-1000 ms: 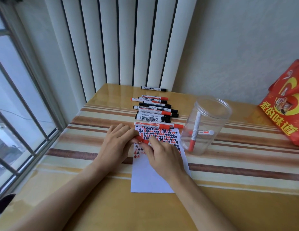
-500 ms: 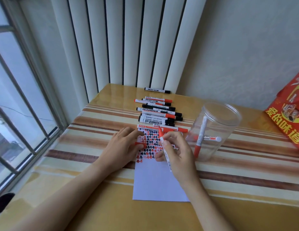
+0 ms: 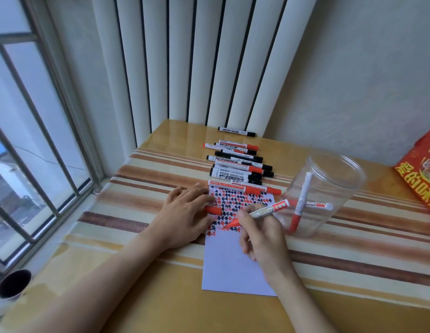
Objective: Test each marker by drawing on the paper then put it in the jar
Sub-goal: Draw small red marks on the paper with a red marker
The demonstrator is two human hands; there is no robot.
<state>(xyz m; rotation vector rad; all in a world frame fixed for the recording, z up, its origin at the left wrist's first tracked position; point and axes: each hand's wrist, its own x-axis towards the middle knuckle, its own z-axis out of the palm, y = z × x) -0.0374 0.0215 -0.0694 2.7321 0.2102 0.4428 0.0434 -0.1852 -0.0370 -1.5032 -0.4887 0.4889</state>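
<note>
My right hand [image 3: 262,234] grips an uncapped red marker [image 3: 264,212], its tip touching the white paper [image 3: 233,265] among rows of red and black marks. My left hand [image 3: 185,215] rests on the paper's left edge and holds the marker's red cap [image 3: 212,210] between thumb and fingers. A clear plastic jar [image 3: 329,188] stands open to the right of the paper with two red markers inside. Several red and black markers [image 3: 238,164] lie in a row behind the paper.
A red printed bag [image 3: 422,174] sits at the far right edge of the table. Vertical white blinds hang behind the table, a barred window is on the left. A dark cup [image 3: 13,283] stands on the sill at bottom left.
My right hand pulled the red marker out of its cap, turned it tip-down and brought the tip onto the paper. My left hand kept the cap.
</note>
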